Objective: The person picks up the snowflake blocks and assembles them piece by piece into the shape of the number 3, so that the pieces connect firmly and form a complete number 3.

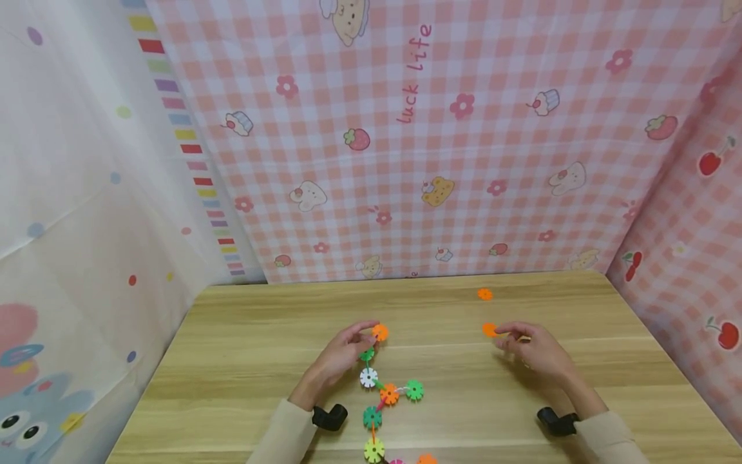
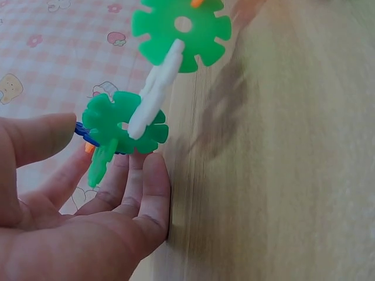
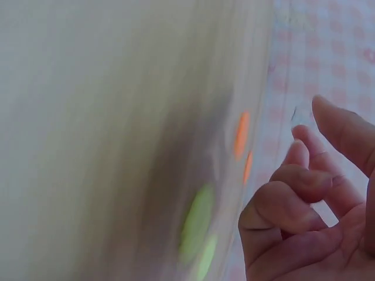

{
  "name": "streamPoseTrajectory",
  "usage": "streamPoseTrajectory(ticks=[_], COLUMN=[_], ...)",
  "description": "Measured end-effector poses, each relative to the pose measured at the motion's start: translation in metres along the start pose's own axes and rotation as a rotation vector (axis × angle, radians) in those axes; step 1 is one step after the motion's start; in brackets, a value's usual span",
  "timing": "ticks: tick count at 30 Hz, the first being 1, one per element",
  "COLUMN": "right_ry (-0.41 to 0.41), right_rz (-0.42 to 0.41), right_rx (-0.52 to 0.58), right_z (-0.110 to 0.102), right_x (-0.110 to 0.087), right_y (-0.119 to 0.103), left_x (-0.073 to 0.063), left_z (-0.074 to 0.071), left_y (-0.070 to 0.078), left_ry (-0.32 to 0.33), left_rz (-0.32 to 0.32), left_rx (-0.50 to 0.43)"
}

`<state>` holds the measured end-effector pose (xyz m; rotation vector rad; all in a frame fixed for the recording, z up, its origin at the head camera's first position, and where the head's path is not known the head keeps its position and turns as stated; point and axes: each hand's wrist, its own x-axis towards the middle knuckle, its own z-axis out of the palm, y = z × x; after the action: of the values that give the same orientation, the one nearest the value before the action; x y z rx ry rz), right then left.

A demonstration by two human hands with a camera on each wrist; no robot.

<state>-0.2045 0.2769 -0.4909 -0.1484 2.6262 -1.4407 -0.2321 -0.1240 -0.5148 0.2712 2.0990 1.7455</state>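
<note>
My left hand [image 1: 342, 354] pinches the far end of a chain of flower-shaped plastic snowflake discs, beside an orange disc [image 1: 379, 332]. In the left wrist view, the thumb meets a dark blue disc [image 2: 88, 136] next to a green disc [image 2: 111, 120], and a white disc [image 2: 157, 91] links on to another green disc [image 2: 158, 29]. My right hand [image 1: 533, 351] hovers over the table beside a loose orange disc [image 1: 489, 330]. Thumb and forefinger stand apart with nothing between them, the other fingers bent, in the right wrist view.
The chain runs toward the near table edge through a white disc [image 1: 368, 377], with a branch ending in a green disc [image 1: 415, 390]. Another orange disc [image 1: 484, 294] lies farther back. Yellow-green discs [image 3: 197, 222] lie near the right hand. A checked cloth [image 1: 440, 148] hangs behind the wooden table [image 1: 243, 374].
</note>
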Motion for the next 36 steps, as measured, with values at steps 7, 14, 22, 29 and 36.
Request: streamPoseTrajectory(ticks=[7, 14, 22, 29, 36], right_ry=[-0.006, -0.069, -0.135, -0.106, -0.056], right_rz=[0.042, 0.065, 0.073, 0.091, 0.002], right_rx=[-0.020, 0.015, 0.061, 0.028, -0.064], right_z=[-0.025, -0.033, -0.036, -0.033, -0.029], right_x=[-0.022, -0.026, -0.024, -0.021, -0.022], right_y=[0.027, 0.044, 0.046, 0.045, 0.040], left_x=[-0.001, -0.001, 0.000, -0.001, -0.002], left_z=[0.000, 0.000, -0.001, -0.001, -0.001], left_y=[0.000, -0.002, -0.004, -0.004, -0.002], left_ry=[-0.006, 0.006, 0.018, 0.026, 0.030], left_rz=[0.004, -0.001, 0.001, 0.008, 0.001], left_rx=[-0.010, -0.003, -0.029, -0.030, -0.018])
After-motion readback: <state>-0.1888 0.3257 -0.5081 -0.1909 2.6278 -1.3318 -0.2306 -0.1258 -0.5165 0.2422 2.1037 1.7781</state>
